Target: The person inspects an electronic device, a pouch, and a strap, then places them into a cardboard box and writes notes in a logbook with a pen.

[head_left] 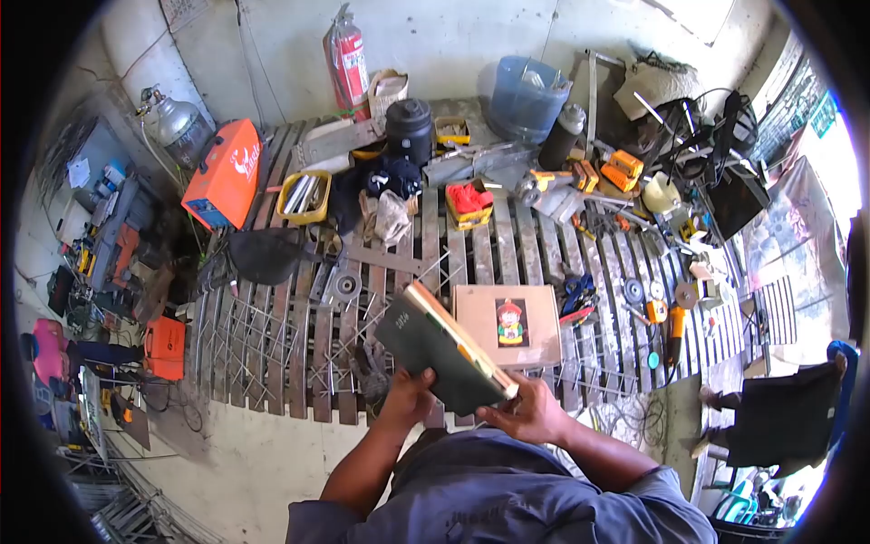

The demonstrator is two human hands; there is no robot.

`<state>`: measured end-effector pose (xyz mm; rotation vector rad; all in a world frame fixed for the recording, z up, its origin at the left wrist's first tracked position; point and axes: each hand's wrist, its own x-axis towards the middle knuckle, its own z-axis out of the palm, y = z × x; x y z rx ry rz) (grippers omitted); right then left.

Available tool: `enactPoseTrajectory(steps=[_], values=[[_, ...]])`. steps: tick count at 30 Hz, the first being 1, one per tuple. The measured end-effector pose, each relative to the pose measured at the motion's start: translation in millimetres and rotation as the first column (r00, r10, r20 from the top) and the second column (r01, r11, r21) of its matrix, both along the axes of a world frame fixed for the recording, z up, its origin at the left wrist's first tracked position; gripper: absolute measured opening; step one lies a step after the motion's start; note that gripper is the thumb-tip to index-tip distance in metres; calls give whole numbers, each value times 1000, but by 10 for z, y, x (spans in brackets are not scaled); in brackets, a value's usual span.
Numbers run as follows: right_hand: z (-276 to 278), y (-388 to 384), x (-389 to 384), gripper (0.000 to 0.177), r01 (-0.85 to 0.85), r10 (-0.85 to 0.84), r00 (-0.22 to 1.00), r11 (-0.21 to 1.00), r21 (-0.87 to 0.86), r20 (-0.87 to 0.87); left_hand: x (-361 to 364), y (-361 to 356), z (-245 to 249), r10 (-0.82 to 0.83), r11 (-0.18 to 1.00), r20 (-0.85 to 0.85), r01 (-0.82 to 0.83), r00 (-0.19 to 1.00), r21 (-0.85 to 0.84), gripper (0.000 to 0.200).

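Observation:
A thick book with a dark hard cover [433, 349] is tilted in front of my chest, its page edges facing up and to the right. My left hand [410, 396] grips the cover's lower left side, thumb on top. At the lower right corner, my right hand [528, 412] has its fingers closed on the book by the page edge. Just beyond it, a flat cardboard box [544, 331] with a cartoon picture [512, 323] rests on the slatted metal bench [299, 363]. The book hides part of the box's left side.
Thin metal rods [249, 349] lie across the bench's left part. An orange power tool [675, 335] is at right. Along the back stand a blue water container [527, 98], a black jug [409, 130], and a fire extinguisher [346, 68]. An orange machine [222, 177] is at back left.

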<state>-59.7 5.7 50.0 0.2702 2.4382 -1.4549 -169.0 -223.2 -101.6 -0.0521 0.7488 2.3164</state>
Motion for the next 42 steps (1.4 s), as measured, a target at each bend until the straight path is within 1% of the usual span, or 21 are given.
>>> enactPoseTrajectory(steps=[3,5,10,13,14,17,18,19,21,23,25,27,30,33,34,35,37,38,40,41,42], values=[[65,-181,-101,46,6,-1,960,1000,16,-279,-56,-84,-107,-2,1000,-122,-1,993,-28,60],[-23,-183,-148,25,-2,107,799,985,175,-592,-65,-38,-343,-11,994,-180,30,984,106,63],[13,-93,-22,24,52,-83,925,994,-92,-372,-246,63,419,-94,876,-80,120,992,468,67],[216,94,-64,28,72,-99,984,983,-170,-151,-194,62,553,-14,973,-267,76,964,220,63],[7,209,-64,31,69,-114,976,970,-232,-184,-191,64,631,-15,994,-375,54,927,92,60],[-207,412,-15,37,241,-262,962,946,-217,-72,-125,127,948,-97,964,-615,-81,782,-254,49],[-320,474,15,47,245,-302,944,911,-332,-133,-126,208,1042,-60,950,-741,-189,669,-247,41],[-396,514,47,60,213,-317,909,911,-352,-271,-68,269,1075,-15,946,-731,-226,682,-231,42],[-45,528,80,76,198,-204,905,979,-55,-374,-107,305,1195,-78,889,-904,-382,420,-254,41],[70,537,138,91,189,-216,909,976,-110,-356,-42,375,1202,-136,899,-890,-324,434,-295,46],[161,541,157,93,112,-96,889,994,9,-448,46,519,1263,-145,912,-891,-292,431,-289,44],[-41,532,175,95,93,-208,832,966,-239,-514,98,635,1308,-117,935,-903,-261,412,-240,42],[107,545,244,89,83,-102,846,995,-59,-524,57,706,1277,-96,954,-951,-245,295,-172,43],[80,565,234,48,-45,-27,767,994,-97,-641,147,839,1055,-82,949,-945,-264,316,-170,50],[66,543,285,35,58,-72,782,997,-42,-619,159,830,1016,-162,939,-938,-245,307,-242,58],[117,532,364,36,179,-183,866,982,-54,-465,155,816,1095,-228,941,-918,-170,325,-294,62],[41,574,408,40,222,-310,850,944,-243,-426,138,805,1376,-361,922,-871,-11,333,-386,71],[162,640,413,43,217,-259,857,966,-143,-446,196,812,1415,-228,973,-829,84,510,-216,75],[220,766,445,45,169,-250,899,955,-243,-359,113,742,1262,-324,946,-677,239,661,-219,71],[234,815,441,45,136,-243,908,942,-307,-342,53,720,1254,-377,926,-588,313,715,-213,69],[263,840,432,46,144,-234,917,949,-281,-323,48,707,1293,-371,928,-652,246,661,-278,52]])
